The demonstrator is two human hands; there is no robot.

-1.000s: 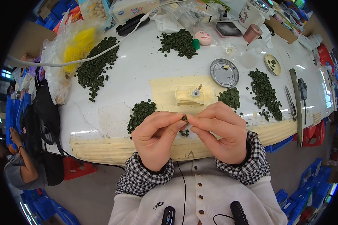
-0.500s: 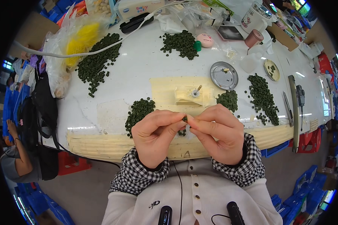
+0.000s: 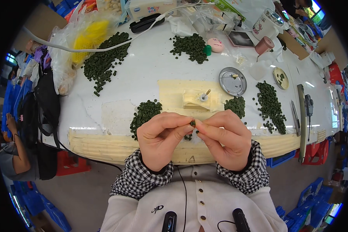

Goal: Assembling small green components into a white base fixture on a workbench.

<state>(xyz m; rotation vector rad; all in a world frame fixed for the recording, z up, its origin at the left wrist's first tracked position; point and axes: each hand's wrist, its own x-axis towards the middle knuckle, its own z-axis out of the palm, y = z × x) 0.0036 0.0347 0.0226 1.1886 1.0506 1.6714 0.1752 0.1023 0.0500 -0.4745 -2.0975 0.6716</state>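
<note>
Over the table's front edge, my left hand [image 3: 158, 141] and my right hand [image 3: 230, 141] meet fingertip to fingertip. Thumb and forefinger of each are pinched on one small dark green piece [image 3: 192, 123], mostly covered by the fingers. A second dark speck shows by the right fingertips; I cannot tell whether it is held. Just beyond the hands, a block wrapped in cream tape [image 3: 195, 101] carries a small upright peg [image 3: 204, 96]. Small dark green ring-like pieces form a pile [image 3: 146, 116] by my left hand and another pile [image 3: 235, 106] beyond my right hand.
More green piles lie at the far left [image 3: 104, 62], far middle [image 3: 191, 47] and right [image 3: 270, 104]. A round metal tin [image 3: 232, 82], a cream dish [image 3: 281, 78] and tweezers [image 3: 295, 118] are on the right. A white cable [image 3: 104, 50] crosses the far left; a mug [image 3: 265, 25] stands behind.
The view has shifted slightly, so the table things sit a little differently in the picture. Both hands keep their pinch on the green piece, with only slight finger movement.
</note>
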